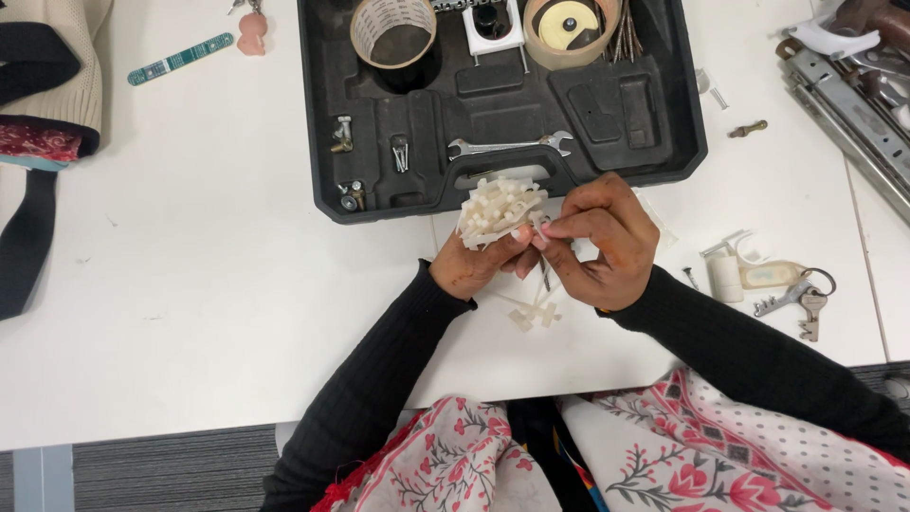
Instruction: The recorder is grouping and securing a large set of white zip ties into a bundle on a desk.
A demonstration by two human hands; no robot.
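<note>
My left hand [474, 265] is cupped palm up and holds a heap of small white plastic clips [498, 209] just in front of the black tool case [379, 142]. My right hand [602, 242] pinches one white clip at the edge of that heap, fingertips touching the left hand's fingers. A few more white clips [536, 316] lie on the white table below my hands. Both arms wear black sleeves.
The open tool case holds two tape rolls [393, 33], a wrench [512, 145] and bolts. To the right lie keys [806, 303], a small white cylinder [727, 277] and metal rails [853, 104]. A bag [47, 85] and a green strip [180, 59] sit at left.
</note>
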